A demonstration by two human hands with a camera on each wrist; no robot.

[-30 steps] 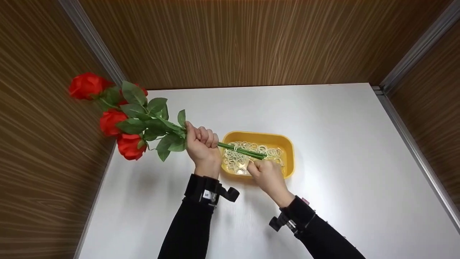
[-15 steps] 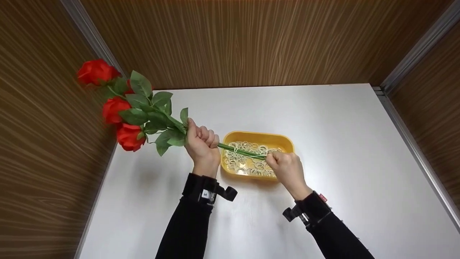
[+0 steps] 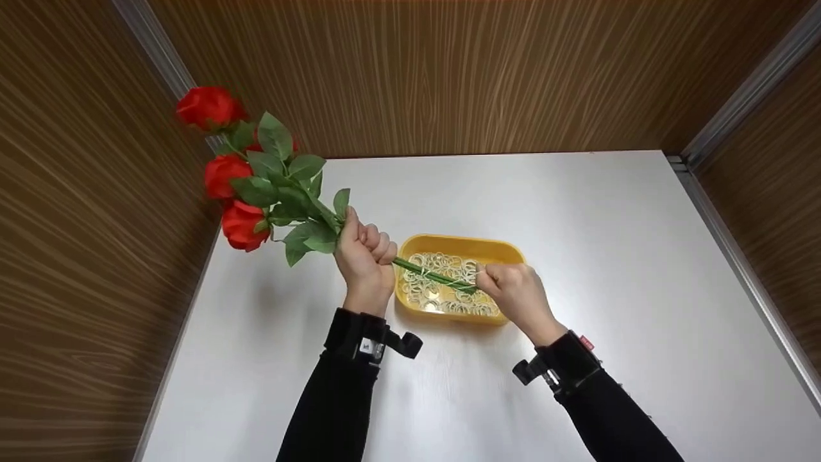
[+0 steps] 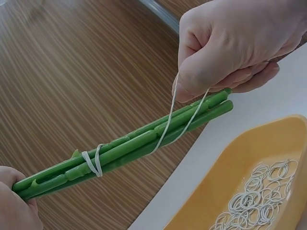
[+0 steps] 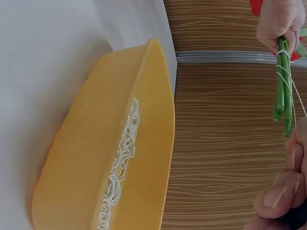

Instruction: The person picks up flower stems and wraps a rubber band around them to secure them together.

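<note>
The white table [image 3: 577, 256] fills the centre and lower part of the head view, with wood-grain walls [image 3: 449, 70] around it. The yellow tray [image 3: 462, 244] sits at mid-frame and holds a loose heap of rubber bands [image 3: 442, 298].

The rose bundle [image 3: 256, 186] is held above the table, blooms at the upper left of the frame and green stems [image 4: 129, 148] slanting down toward the tray. The left hand [image 3: 362, 253] is closed in a fist around the stems just below the leaves. The right hand [image 3: 513, 292] pinches a stretched rubber band [image 4: 180, 122] that loops around the stems near their cut ends. A second band [image 4: 93, 160] is wrapped tight nearer the left hand.

Handling judgement: the bundle appears light and the stems stiff (likely plastic), so a firm grip on the bare stems below the leaves is suitable. Petals and leaves look soft and are best left untouched. The band is thin and elastic; it could slip from the fingers or slide off the stem ends under tension.
</note>
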